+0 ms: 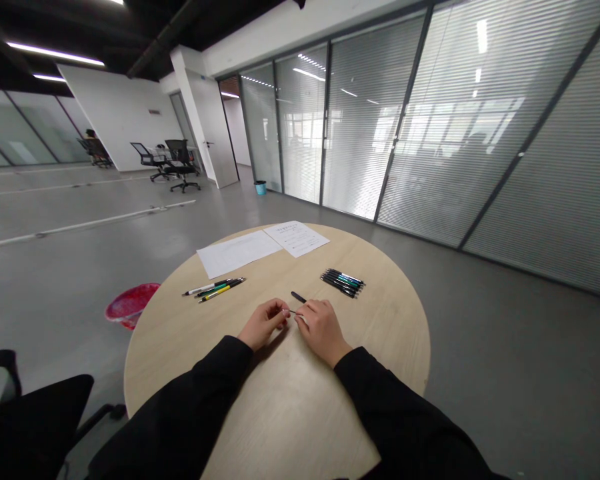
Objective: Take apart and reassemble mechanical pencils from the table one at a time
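Observation:
Over the near middle of the table, my left hand [267,322] pinches one end of a thin dark rod that looks like a pen refill [293,311]. The fingers of my right hand [323,327] are closed at its other end. Just beyond my right fingers lies a black piece like a pen barrel [297,296], partly hidden by that hand. To the right, several dark pens [343,283] lie side by side in a row. A looser group of pens [215,289] with white, green and yellow barrels is on the left.
Two printed paper sheets [297,237] lie at the far side of the round wooden table [290,413]. A red basin [130,303] stands on the floor at left, near a black chair [35,427]. Blinds-covered glass walls [360,133] run behind.

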{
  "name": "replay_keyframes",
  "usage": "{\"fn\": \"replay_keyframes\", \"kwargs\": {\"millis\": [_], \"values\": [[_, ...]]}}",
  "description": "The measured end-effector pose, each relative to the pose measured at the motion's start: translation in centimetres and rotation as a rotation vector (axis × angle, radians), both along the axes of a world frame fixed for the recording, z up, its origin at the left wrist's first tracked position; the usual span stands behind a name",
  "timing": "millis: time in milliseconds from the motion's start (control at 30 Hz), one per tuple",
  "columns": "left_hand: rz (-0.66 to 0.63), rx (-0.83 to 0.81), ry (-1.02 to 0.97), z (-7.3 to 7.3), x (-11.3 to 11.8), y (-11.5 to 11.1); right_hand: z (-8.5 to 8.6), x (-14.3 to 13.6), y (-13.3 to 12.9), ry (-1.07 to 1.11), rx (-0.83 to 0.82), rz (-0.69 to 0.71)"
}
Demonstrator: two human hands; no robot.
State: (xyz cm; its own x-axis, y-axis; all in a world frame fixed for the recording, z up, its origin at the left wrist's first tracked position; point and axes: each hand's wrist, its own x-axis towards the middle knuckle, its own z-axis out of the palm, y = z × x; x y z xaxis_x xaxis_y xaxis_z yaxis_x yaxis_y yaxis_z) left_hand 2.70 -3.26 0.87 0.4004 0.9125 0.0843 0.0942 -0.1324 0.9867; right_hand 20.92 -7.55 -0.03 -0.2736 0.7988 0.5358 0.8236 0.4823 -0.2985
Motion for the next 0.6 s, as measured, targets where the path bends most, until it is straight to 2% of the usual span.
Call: {"fn": "replay_keyframes", "kwargs": {"millis": [167, 333, 500, 600], "values": [[-0.003, 0.021, 0.025, 0.0, -0.2, 0.2, 0.1, -0.2, 0.1, -0.006, 0.009, -0.010], [0.056, 0.115, 0.105, -0.5, -1.0, 1.0, 0.0, 0.0, 0.5, -0.034, -0.010, -0.032], [0.215, 0.414, 0.417, -0.7, -2.2, 1.9, -0.3, -0.3, 1.5, -0.107, -0.022, -0.124], [0.193, 0.569, 0.571, -1.0, -2.5, 2.2, -0.7, -0.7, 2.3, -0.168, -0.038, -0.163]]}}
